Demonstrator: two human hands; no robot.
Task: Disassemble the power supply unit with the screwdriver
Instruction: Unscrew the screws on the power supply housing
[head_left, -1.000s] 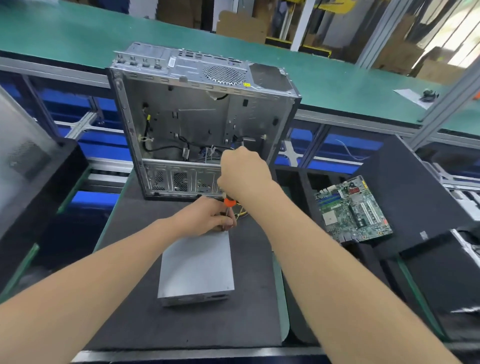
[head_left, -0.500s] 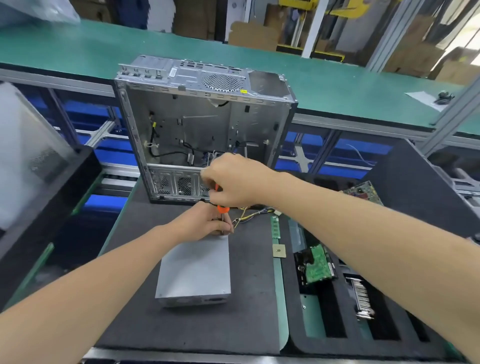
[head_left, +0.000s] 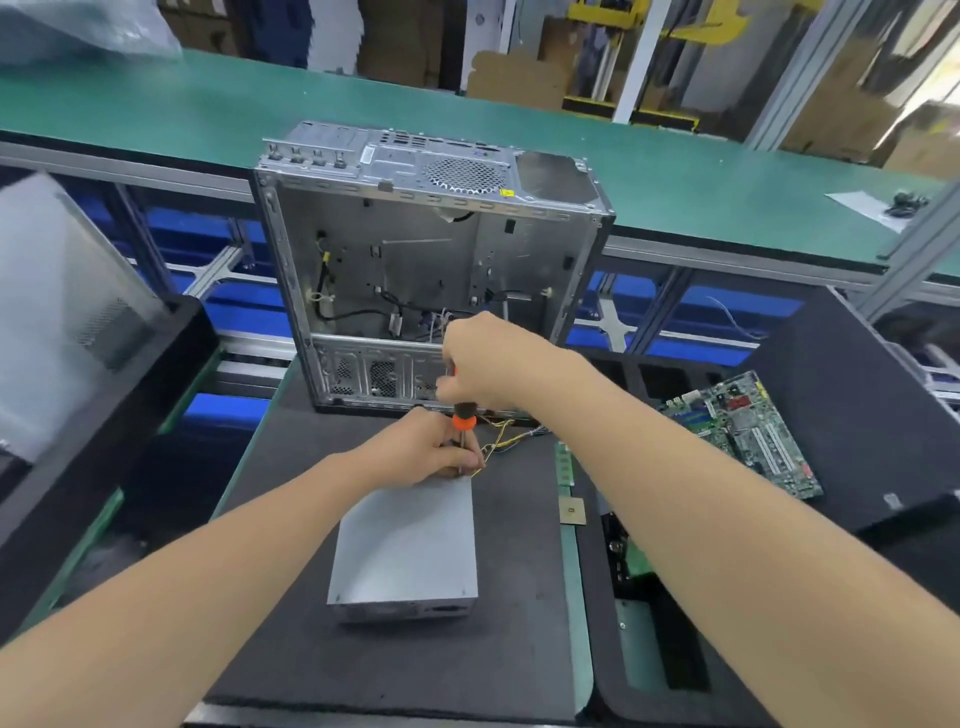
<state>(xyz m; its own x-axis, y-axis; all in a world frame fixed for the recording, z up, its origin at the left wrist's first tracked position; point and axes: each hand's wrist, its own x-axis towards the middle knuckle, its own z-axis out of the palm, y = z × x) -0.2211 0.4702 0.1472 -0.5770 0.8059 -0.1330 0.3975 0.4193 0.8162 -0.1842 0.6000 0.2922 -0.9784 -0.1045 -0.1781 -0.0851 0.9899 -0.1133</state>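
A grey metal power supply unit (head_left: 405, 545) lies flat on the black foam mat (head_left: 415, 660), with yellow and black wires (head_left: 506, 436) trailing from its far end. My left hand (head_left: 421, 447) rests curled on the unit's far edge and pinches the lower shaft of the screwdriver there. My right hand (head_left: 488, 358) grips the black and orange screwdriver (head_left: 464, 418) by its handle from above, holding it upright over the unit's far right corner. The tip is hidden behind my left fingers.
An open empty computer case (head_left: 431, 260) stands upright just behind my hands. A green motherboard (head_left: 743, 431) lies at the right on a black tray (head_left: 852, 405). A memory stick (head_left: 564, 462) and a chip (head_left: 571, 510) lie beside the mat. A green conveyor (head_left: 675, 171) runs behind.
My hands stay on the screwdriver at the unit's far edge. The view has shifted a little, and the motherboard at the right is in full sight again.
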